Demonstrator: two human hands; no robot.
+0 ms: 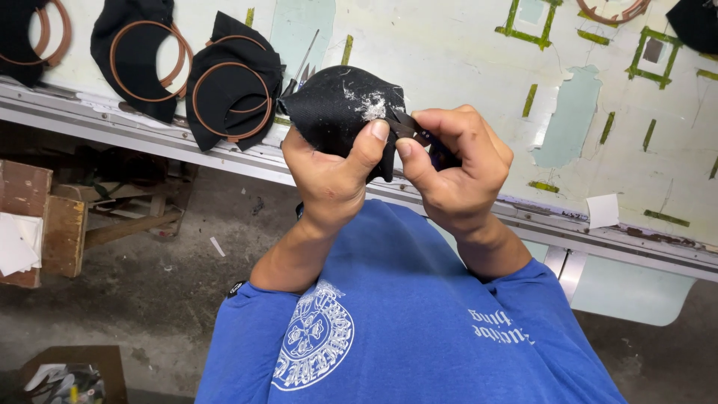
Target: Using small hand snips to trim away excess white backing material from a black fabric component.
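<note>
My left hand (329,168) grips a rounded piece of black fabric (336,105) with a patch of white fuzz near its right edge, thumb pressed on the cloth. My right hand (456,161) pinches a small dark cutting tool (410,127) whose tip rests at the white patch. Both hands are held close together above the table's front edge, over my blue shirt.
Black fabric pieces stretched in brown hoops (228,97) (142,56) lie at the table's upper left. A thin metal tool (305,61) lies behind the held fabric. The pale table (464,52) carries green tape marks. A metal rail (149,127) edges it. Wooden boxes (45,224) sit on the floor at left.
</note>
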